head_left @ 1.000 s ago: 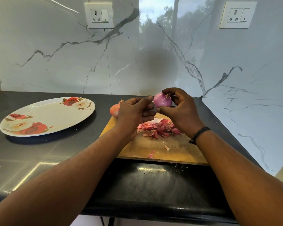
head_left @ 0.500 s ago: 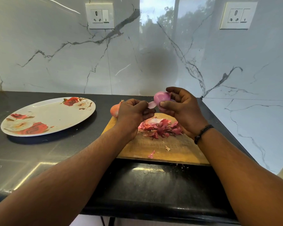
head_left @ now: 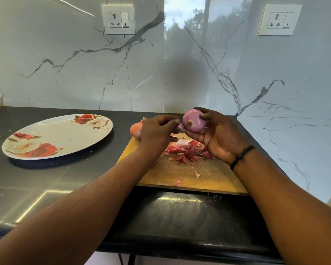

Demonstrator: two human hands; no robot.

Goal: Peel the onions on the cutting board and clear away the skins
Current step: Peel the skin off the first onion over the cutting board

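Observation:
My right hand [head_left: 218, 138] holds a peeled purple onion [head_left: 194, 120] above the far end of the wooden cutting board [head_left: 208, 176], root end turned toward me. My left hand [head_left: 157, 132] is just left of it, fingertips pinching a pale strip of onion skin [head_left: 181, 127]. A pile of red onion skins [head_left: 187, 150] lies on the board beneath both hands, with two small scraps nearer me. An unpeeled orange-brown onion [head_left: 136, 129] sits at the board's far left corner, partly hidden behind my left hand.
A white oval plate with red rose print [head_left: 52, 138] rests on the dark countertop [head_left: 46, 180] to the left of the board. A marble wall with two power sockets rises behind. The counter's right edge meets a marble side wall.
My right hand has rotated the onion so its root end faces me. My left hand has pulled a skin strip away to the left.

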